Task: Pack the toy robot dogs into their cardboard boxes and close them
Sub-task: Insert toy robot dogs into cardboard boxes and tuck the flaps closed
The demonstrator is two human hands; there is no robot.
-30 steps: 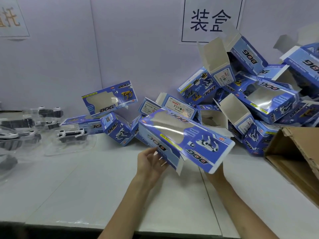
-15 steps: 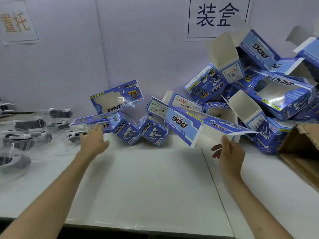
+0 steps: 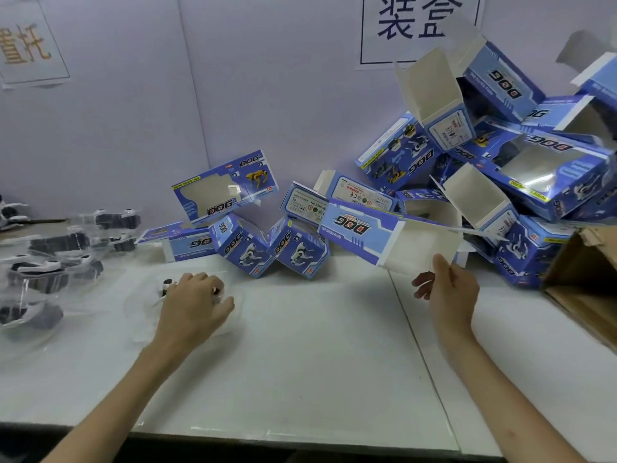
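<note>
Left hand (image 3: 193, 302) moved off box (image 3: 374, 235), now grips trayed toy dog (image 3: 167, 286); right hand (image 3: 447, 292) holds box open. Insertion next.

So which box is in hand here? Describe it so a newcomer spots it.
Start at the black-lettered wall sign; below it a pile of blue boxes slopes down to the table. At the pile's foot, the right hand holds one box by its flap. Unlike its neighbours, it is lifted off the table, white open end toward the hand.
</note>
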